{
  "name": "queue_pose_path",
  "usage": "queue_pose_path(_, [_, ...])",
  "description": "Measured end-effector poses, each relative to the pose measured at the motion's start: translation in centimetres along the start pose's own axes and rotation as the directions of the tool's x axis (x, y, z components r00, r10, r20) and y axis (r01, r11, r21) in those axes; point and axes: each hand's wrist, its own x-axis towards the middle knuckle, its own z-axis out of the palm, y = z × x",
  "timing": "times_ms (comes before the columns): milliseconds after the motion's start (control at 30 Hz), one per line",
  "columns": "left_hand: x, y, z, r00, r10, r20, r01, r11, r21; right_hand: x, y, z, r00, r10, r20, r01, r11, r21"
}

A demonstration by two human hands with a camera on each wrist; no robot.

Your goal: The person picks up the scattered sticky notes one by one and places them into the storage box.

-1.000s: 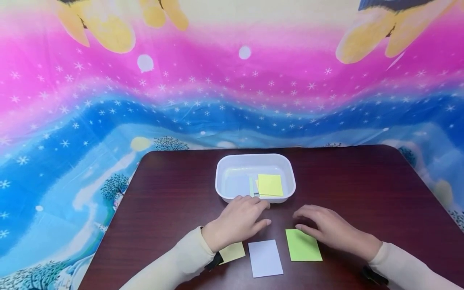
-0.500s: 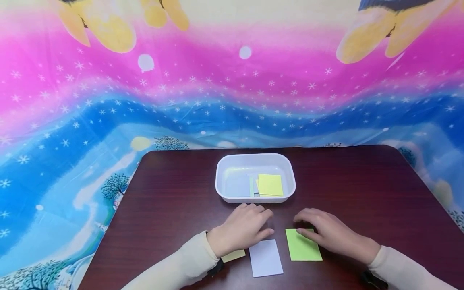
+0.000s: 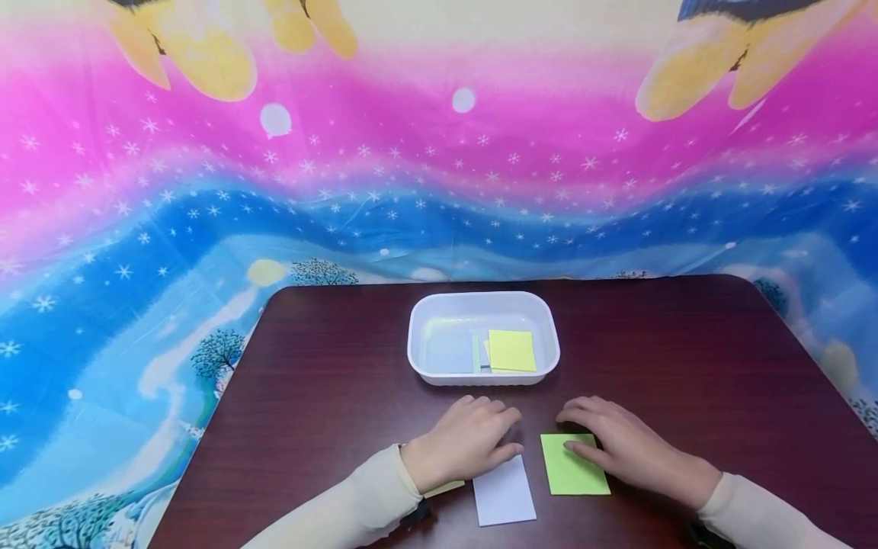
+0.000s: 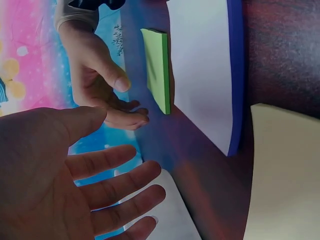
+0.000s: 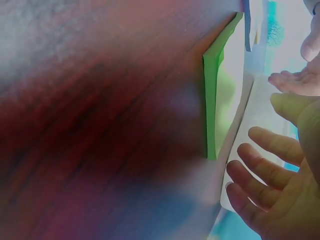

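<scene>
My left hand (image 3: 466, 444) hovers above the table with fingers spread and nothing in them. Under it lies a white sticky-note pad (image 3: 504, 499), whose side edge looks blue in the left wrist view. A pale yellow sticky-note pad (image 4: 287, 165) is mostly hidden by the left wrist in the head view. My right hand (image 3: 627, 446), its fingers loosely bent and holding nothing, is over a green sticky-note pad (image 3: 578, 476). In the right wrist view that green pad (image 5: 211, 107) lies apart from the fingers.
A white plastic tub (image 3: 425, 378) stands beyond the hands. Inside it are a bright yellow sticky-note pad (image 3: 511, 351) and flat pale pieces that are hard to make out. The dark wooden table (image 3: 329, 351) ends at a patterned cloth backdrop (image 3: 439, 152).
My left hand has drawn back from the tub, toward me and slightly right, over the white pad. The right hand has shifted slightly toward me. The pads and tub stay put.
</scene>
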Motion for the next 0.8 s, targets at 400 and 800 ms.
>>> queue_pose_path(400, [0.02, 0.22, 0.07, 1.000, -0.002, 0.000, 0.002, 1.000, 0.005, -0.54, -0.24, 0.58, 0.999, 0.017, 0.044, -0.016, 0.999, -0.033])
queue_pose_path(800, [0.05, 0.15, 0.23, 1.000, -0.013, 0.003, 0.013, 0.999, 0.031, -0.78, -0.37, 0.83, 0.999, -0.030, 0.044, 0.035, 0.994, -0.100])
